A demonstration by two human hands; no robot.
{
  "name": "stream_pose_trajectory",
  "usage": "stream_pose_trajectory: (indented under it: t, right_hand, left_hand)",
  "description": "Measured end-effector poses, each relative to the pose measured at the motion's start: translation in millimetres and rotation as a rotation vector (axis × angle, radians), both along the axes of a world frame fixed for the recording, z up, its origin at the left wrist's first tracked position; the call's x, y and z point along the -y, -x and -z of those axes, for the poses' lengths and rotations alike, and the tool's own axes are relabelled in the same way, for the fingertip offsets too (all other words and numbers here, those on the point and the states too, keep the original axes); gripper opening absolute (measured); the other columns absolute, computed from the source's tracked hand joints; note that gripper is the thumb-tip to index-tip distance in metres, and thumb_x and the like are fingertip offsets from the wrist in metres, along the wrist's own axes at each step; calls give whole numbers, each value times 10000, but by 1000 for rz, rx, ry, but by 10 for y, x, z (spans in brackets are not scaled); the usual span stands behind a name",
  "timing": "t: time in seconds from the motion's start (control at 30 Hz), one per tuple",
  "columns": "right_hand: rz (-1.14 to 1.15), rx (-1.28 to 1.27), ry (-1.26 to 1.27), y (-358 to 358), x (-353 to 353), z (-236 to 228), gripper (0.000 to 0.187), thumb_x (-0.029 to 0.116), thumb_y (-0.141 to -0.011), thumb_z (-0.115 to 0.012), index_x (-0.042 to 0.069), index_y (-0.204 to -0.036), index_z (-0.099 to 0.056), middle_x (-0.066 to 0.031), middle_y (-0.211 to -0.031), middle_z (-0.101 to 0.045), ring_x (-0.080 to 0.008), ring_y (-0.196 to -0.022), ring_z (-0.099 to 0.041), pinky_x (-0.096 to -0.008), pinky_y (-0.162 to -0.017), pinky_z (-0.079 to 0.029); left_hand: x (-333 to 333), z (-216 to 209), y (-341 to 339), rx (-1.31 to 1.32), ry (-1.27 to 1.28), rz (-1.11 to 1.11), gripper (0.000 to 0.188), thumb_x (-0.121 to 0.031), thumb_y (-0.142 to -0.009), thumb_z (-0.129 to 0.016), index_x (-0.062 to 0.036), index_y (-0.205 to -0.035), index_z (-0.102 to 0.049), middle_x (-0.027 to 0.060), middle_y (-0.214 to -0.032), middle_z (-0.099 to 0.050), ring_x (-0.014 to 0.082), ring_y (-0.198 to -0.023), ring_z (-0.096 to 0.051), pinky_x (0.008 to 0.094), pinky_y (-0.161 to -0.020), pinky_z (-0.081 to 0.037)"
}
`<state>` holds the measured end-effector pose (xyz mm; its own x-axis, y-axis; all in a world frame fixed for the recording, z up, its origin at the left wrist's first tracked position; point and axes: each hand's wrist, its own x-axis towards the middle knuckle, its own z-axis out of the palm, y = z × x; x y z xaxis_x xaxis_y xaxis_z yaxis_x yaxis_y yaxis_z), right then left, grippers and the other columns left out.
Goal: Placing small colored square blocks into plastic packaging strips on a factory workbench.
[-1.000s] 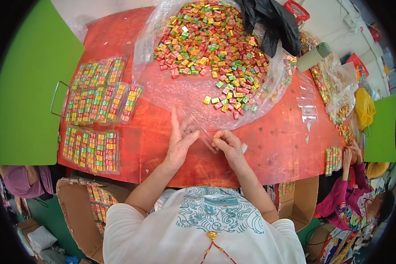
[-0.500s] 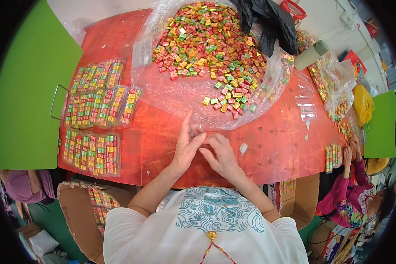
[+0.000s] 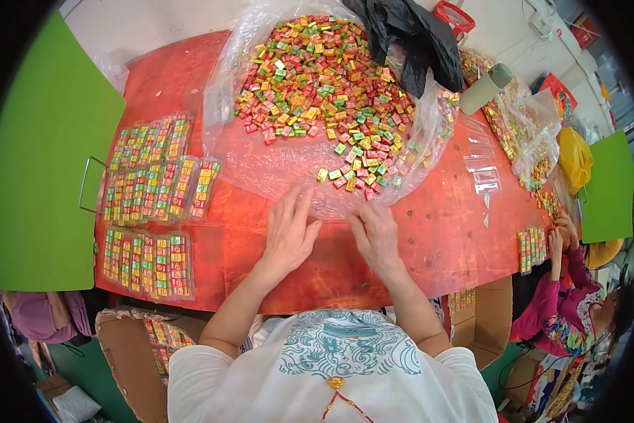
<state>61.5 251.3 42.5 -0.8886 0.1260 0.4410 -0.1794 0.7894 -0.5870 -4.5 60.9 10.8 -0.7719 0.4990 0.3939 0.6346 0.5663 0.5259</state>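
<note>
Centre of the frame, head view: left hand (image 3: 289, 229) back up, fingers stretched out, thumb apart, reads as released; fingertips over the near edge of a clear plastic sheet (image 3: 253, 166). Right hand (image 3: 375, 236) just beside it, fingers curled in; can't tell whether something is pinched there. Hands apart, both above a red table (image 3: 317, 275).

Upper middle: big pile of wrapped cubes (image 3: 317, 84), red, yellow and green, on the plastic sheet. Loose ones trail down toward the hands, lowest ones just above the right hand. Wrappers carry pale printed marks, too small to read.

Left of frame: filled packs (image 3: 165, 187), clear trays of the same coloured cubes, laid in three rows; printing on these blurred too. Green board (image 3: 49, 169) at far left.

Upper right: black bag (image 3: 419, 42) against the pile's edge, pale green bottle (image 3: 488, 86) near it. Clear trays (image 3: 485, 176) lie below the bottle. Right edge: co-worker's hands (image 3: 562, 236) by more loose cubes, another group of filled packs just to their left.

Lower edge: white shirt (image 3: 345, 359) with teal wavy print; open carton (image 3: 123, 352) lower left with packs inside. Printed box (image 3: 546, 388) lower right bears large lettering, partly hidden.
</note>
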Motion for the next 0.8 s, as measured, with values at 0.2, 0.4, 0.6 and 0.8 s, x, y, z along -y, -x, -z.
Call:
stream_pose_trajectory:
  t: [0.2,0.4,0.6,0.8]
  right_hand:
    - [-41,-66,-399,398,43,289,113,130,-856,-693,77,-938,-636,-84,-875,-594,-285,-869,-594,-403,-794,-436]
    - [-163,-66,-265,367,-1,423,141,156,-858,-687,85,-964,-628,-101,-945,-587,-280,-924,-592,-421,-867,-431]
    - [138,138,-312,518,-463,430,296,170,-846,-712,60,-1103,-614,-135,-964,-608,-317,-903,-635,-449,-784,-510]
    - [44,255,-331,910,-421,493,352,112,-850,-691,29,-1172,-578,-185,-983,-586,-382,-875,-659,-476,-731,-543]
  left_hand:
    - [-49,205,-113,-41,366,104,493,-230,-866,-704,-42,-1308,-589,183,-1391,-506,362,-1329,-430,579,-1064,-330]
    - [53,18,-51,33,222,211,354,-183,-883,-676,-58,-1213,-640,151,-1232,-564,331,-1143,-533,541,-1004,-386]
    - [-113,-97,542,-25,75,123,372,-115,-894,-652,-67,-1260,-612,168,-1157,-563,373,-1058,-572,488,-864,-496]
    - [-400,-84,874,162,310,127,472,-145,-882,-662,-109,-1341,-561,193,-1162,-547,400,-1039,-615,514,-858,-527]
